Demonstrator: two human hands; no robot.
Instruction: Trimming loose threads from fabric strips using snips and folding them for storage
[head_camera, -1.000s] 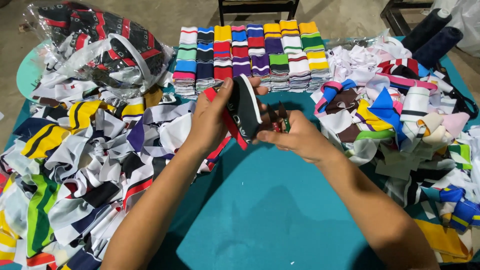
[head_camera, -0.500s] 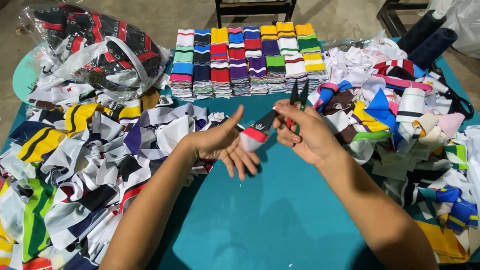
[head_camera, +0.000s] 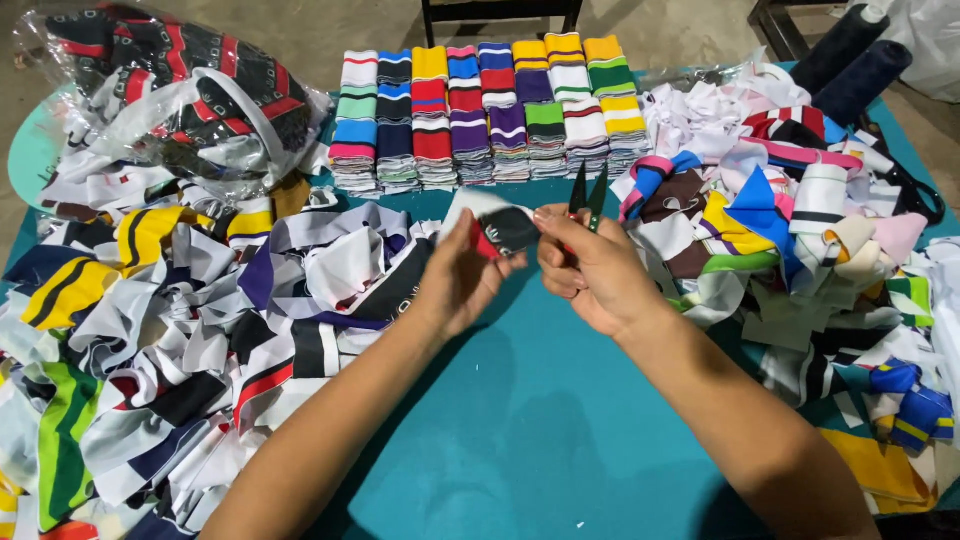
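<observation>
Two hands mid-surface; left hand grip closed on black-red-white fabric piece; right hand grip closed round thread snips, blades slightly apart, pointing up beside fabric; risk: blades so near left fingertips could nick them or cut cloth; loose scrap heaps flank both sides.

A teal bench stands on a grey concrete floor. Dark chair legs rise behind it. Light is even and soft.
</observation>
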